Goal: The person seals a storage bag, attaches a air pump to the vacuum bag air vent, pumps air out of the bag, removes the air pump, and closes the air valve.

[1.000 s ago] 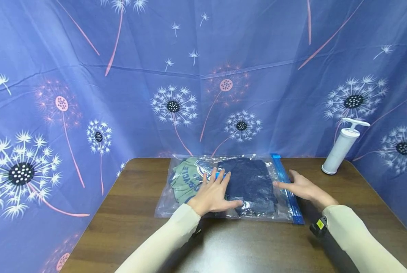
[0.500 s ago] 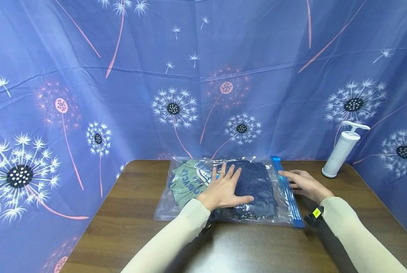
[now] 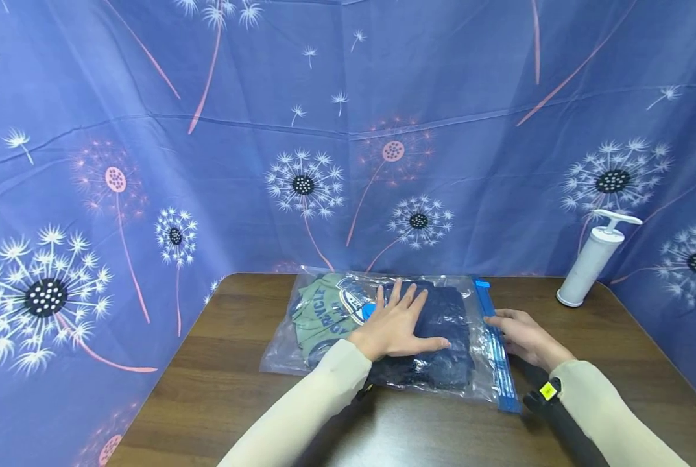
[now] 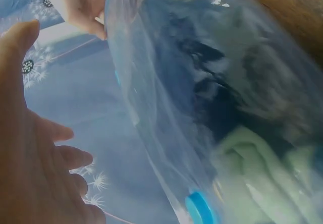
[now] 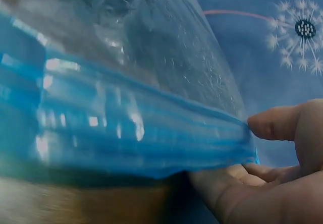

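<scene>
A clear plastic bag (image 3: 283, 344) lies on the table with a green printed garment (image 3: 318, 311) on its left side and a dark navy garment (image 3: 449, 324) on its right. Over the middle, the left hand (image 3: 391, 331) is spread with straight fingers; in the left wrist view that hand (image 4: 40, 148) shows a gap to the bag. The right hand (image 3: 528, 337) pinches the bag's blue zip edge (image 3: 499, 363). In the right wrist view the thumb of the right hand (image 5: 272, 168) is above the blue strip (image 5: 126, 123) and its fingers are beneath. A round blue valve (image 4: 200, 207) sits on the bag.
A white hand pump (image 3: 589, 263) stands at the table's back right corner. Behind the wooden table (image 3: 207, 363) hangs a blue cloth (image 3: 237, 162) with dandelion prints.
The left hand has moved right over the bag. The right hand, earlier with fingers apart beside the zip edge, now grips it. The edge's near end has shifted slightly toward the person.
</scene>
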Demonstrator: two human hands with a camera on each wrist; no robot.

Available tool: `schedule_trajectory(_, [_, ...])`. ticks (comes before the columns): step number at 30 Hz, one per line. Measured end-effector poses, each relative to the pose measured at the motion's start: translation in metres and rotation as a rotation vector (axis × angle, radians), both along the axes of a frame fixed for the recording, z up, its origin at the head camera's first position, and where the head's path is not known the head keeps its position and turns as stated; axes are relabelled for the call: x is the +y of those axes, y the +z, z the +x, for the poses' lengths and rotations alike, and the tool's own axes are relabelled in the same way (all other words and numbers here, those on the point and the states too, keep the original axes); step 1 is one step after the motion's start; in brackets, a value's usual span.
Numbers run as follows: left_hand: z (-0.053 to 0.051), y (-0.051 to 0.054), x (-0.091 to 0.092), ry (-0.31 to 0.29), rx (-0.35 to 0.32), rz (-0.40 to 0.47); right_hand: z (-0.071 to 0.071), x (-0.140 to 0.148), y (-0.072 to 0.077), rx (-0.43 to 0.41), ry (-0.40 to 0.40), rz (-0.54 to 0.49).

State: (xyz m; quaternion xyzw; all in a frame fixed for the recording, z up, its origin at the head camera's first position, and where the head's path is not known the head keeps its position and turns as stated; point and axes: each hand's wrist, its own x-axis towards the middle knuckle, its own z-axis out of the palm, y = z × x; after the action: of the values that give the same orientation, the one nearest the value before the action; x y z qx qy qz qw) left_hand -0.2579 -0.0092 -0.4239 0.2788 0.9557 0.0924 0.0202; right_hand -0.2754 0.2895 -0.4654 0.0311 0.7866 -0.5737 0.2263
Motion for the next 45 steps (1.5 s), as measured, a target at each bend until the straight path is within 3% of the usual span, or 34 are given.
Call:
schedule_trajectory(7, [0.001,0.001,0.017,-0.019,0.0,-0.053,0.031,-0.01,-0.009,-0.034,-0.012,-0.183])
schedule_trajectory(14, [0.0,0.001,0.044,-0.078,-0.005,-0.091,0.059,-0.018,-0.018,-0.062,0.046,-0.308])
schedule_trajectory(19, [-0.005,0.003,0.068,-0.149,-0.061,-0.115,0.072,-0.016,-0.03,-0.101,0.044,-0.407])
schedule_trajectory(25, [-0.015,0.006,0.087,-0.21,-0.106,-0.135,0.081,-0.018,-0.033,-0.079,0.065,-0.419])
schedule_trajectory(32, [-0.033,0.006,0.086,-0.199,-0.169,-0.115,0.089,-0.028,-0.036,-0.061,0.021,-0.427])
schedule_trajectory(37, [-0.048,0.005,0.091,-0.168,-0.161,-0.116,0.095,-0.032,-0.038,-0.035,-0.019,-0.419])
schedule_trajectory(45, [-0.06,-0.006,0.098,-0.129,-0.177,-0.13,0.096,-0.033,-0.039,-0.037,-0.048,-0.429])
